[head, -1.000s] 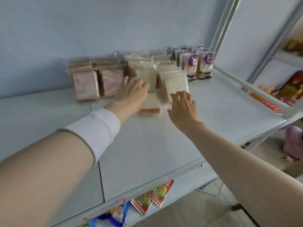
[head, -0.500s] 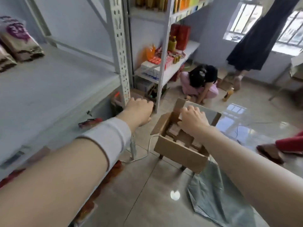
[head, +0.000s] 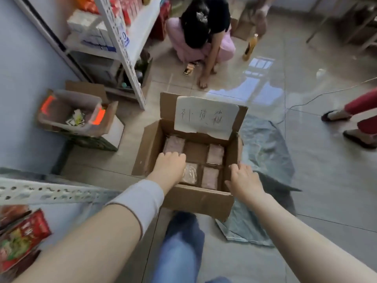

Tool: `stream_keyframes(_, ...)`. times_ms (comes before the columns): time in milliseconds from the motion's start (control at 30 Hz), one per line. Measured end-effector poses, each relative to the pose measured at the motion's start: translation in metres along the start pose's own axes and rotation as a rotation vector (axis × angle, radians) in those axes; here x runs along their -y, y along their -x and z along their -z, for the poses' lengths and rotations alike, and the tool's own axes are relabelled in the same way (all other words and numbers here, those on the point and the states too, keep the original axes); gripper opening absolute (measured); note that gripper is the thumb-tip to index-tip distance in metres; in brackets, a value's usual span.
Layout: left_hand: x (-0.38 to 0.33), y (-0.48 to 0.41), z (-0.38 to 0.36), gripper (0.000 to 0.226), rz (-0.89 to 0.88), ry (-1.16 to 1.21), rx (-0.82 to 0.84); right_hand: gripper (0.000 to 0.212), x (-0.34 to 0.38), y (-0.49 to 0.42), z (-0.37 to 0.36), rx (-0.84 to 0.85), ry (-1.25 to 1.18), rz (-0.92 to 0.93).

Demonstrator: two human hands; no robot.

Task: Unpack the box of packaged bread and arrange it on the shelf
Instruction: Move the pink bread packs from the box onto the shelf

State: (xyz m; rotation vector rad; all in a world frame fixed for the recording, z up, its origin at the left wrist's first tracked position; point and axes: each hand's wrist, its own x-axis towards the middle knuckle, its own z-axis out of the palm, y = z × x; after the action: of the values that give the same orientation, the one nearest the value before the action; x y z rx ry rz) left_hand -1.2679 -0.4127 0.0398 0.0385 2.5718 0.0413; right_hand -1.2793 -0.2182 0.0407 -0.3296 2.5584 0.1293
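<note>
Hovering over the box (head: pixel 195 199), left hand (head: pixel 169 166) fingers bend down, bread pack (head: pixel 174 145) just beyond them; grip unclear. Right hand (head: pixel 244 180) fingers loose, apart, over box's right wall, holding nothing.

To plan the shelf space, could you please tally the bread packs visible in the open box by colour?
Pinkish packs: 3
Pale clear-wrapped pack: 1
Total visible: 4; the left hand may hide more.
</note>
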Motion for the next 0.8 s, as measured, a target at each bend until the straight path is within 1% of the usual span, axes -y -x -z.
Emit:
stream_keyframes(67, 0.005, -0.054, -0.022, 0.041, 0.032, 0.068, 0.056, 0.039, -0.004, -0.042, -0.029, 0.066, -0.037, -0.032)
stream_keyframes(133, 0.012, -0.100, -0.049, 0.048, 0.121, 0.190, 0.110, 0.043, -0.004, -0.078, -0.057, 0.150, -0.103, -0.071)
stream_keyframes(200, 0.021, -0.145, -0.079, 0.051, 0.214, 0.278, 0.126, 0.047, -0.002, -0.116, -0.089, 0.198, -0.169, -0.092)
stream_keyframes(267, 0.033, -0.191, -0.111, 0.056, 0.293, 0.338, 0.104, 0.048, 0.001, -0.160, -0.121, 0.202, -0.279, -0.145)
stream_keyframes(367, 0.050, -0.254, -0.153, 0.067, 0.440, 0.475, 0.030, 0.054, 0.002, -0.225, -0.166, 0.170, -0.463, -0.338)
stream_keyframes(433, 0.059, -0.284, -0.173, 0.073, 0.562, 0.583, -0.039, 0.056, 0.005, -0.265, -0.194, 0.157, -0.498, -0.444)
stream_keyframes(467, 0.062, -0.294, -0.182, 0.074, 0.593, 0.620, -0.081, 0.055, 0.008, -0.280, -0.206, 0.125, -0.526, -0.512)
stream_keyframes(533, 0.065, -0.305, -0.195, 0.074, 0.587, 0.636, -0.148, 0.051, 0.012, -0.301, -0.225, -0.013, -0.621, -0.682)
stream_keyframes(567, 0.065, -0.308, -0.199, 0.075, 0.579, 0.642, -0.173, 0.049, 0.014, -0.307, -0.231, -0.076, -0.647, -0.737)
stream_keyframes(600, 0.067, -0.310, -0.203, 0.076, 0.578, 0.662, -0.196, 0.048, 0.016, -0.311, -0.233, -0.103, -0.670, -0.776)
stream_keyframes(633, 0.069, -0.311, -0.206, 0.079, 0.579, 0.697, -0.221, 0.050, 0.016, -0.313, -0.232, -0.113, -0.710, -0.806)
stream_keyframes(733, 0.072, -0.312, -0.206, 0.084, 0.579, 0.778, -0.275, 0.070, 0.011, -0.320, -0.229, -0.065, -0.827, -0.884)
stream_keyframes(800, 0.070, -0.311, -0.203, 0.082, 0.586, 0.748, -0.279, 0.073, 0.008, -0.324, -0.227, 0.007, -0.834, -0.922)
